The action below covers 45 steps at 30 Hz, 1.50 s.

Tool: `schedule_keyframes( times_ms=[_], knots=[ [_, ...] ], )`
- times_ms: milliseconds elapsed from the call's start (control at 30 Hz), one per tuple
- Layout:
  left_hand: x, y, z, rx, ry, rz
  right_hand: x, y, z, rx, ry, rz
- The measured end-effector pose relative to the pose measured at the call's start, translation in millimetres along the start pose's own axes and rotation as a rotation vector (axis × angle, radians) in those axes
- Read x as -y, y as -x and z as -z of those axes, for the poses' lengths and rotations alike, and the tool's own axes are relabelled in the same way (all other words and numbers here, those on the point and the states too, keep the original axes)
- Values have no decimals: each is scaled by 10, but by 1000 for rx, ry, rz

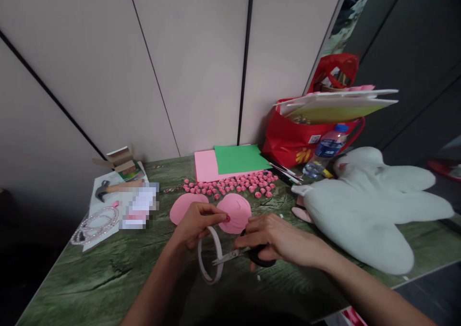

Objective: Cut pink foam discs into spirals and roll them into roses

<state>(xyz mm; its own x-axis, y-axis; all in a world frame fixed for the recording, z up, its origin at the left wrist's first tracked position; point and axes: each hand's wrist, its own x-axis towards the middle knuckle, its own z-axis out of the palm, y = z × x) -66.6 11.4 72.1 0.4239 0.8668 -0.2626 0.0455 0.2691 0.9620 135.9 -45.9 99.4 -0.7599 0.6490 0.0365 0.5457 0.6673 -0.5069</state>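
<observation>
Near the middle of the table, my left hand (198,220) is closed, pinching a small rolled pink paper piece (227,218) between thumb and forefinger. A white tape ring (217,249) hangs upright from the lower fingers of that hand. My right hand (266,237) grips black-handled scissors (234,254), whose parted blades point left and cross the ring's right side. Beyond my hands lie two stacks of round pink paper (189,206), (236,211). Behind them are many small pink paper rolls (243,184) in a loose band.
Pink sheets (206,165) and a green sheet (239,159) lie by the wall. At right are a red bag (284,141), a bottle (327,148) and a white plush toy (360,211). A hammer (122,187), beads (97,223) and an open box (126,165) stand left.
</observation>
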Motion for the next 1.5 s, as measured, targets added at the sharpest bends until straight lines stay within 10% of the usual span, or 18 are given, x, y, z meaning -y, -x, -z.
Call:
schedule_keyframes(
  times_ms=[400, 733, 1500],
  knots=[
    [124, -96, -13, -80, -214, -7, -105, 62, -77, -269, 297, -86],
    [365, -287, -26, -208, -463, -30, -553, 526, -344, 82, 309, -558],
    [440, -337, 48, -329, -1002, -346, -789, 324, -616, -18, 183, -600]
  ],
)
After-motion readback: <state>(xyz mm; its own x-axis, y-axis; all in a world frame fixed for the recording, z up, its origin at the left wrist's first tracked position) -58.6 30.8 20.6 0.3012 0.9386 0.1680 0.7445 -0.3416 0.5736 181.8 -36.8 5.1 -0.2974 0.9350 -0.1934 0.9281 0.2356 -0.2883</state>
